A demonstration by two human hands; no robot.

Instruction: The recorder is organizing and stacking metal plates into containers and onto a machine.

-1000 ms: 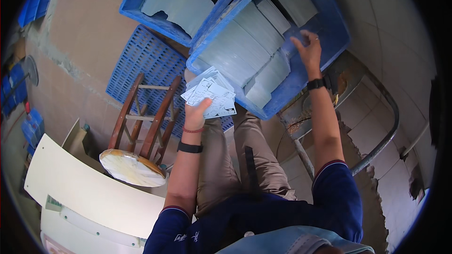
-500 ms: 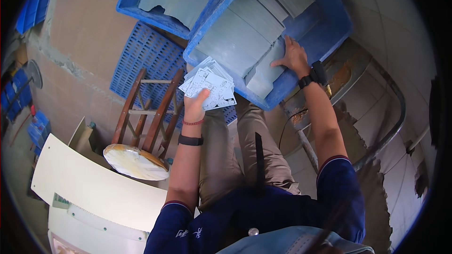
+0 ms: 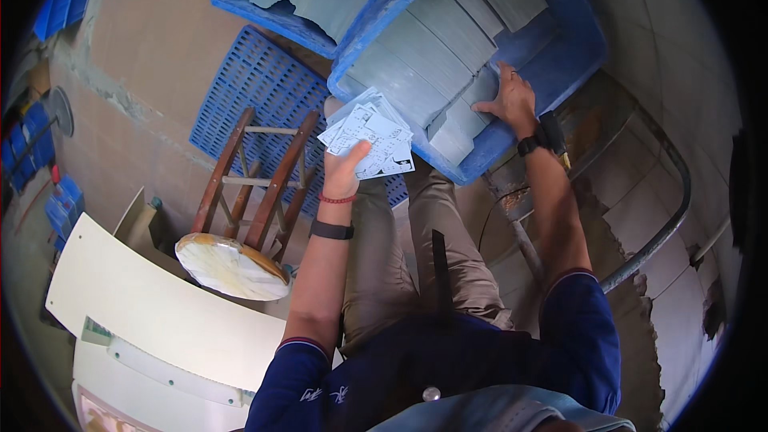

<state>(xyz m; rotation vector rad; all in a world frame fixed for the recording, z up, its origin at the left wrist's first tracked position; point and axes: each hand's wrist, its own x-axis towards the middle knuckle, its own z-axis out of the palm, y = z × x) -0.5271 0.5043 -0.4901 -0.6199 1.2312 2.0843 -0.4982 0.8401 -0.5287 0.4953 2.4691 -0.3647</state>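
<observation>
Left grip (image 3: 342,172): thumb on top, pinching fanned pale cards (image 3: 374,132) printed with black linework.
Right grip (image 3: 514,104): fingers spread over stacked grey sheets (image 3: 432,40); contact unclear.
Blue crate (image 3: 480,162): beneath the right grip.
Stool (image 3: 232,268), brown floor (image 3: 148,8): left of the left grip.
Navy shirt (image 3: 480,360): bodyward of both grips, white lettering.

Uneven light leaves the white panel (image 3: 136,288) bright and the trousers (image 3: 380,256) partly shadowed, while fisheye distortion bends edges toward black corners.
</observation>
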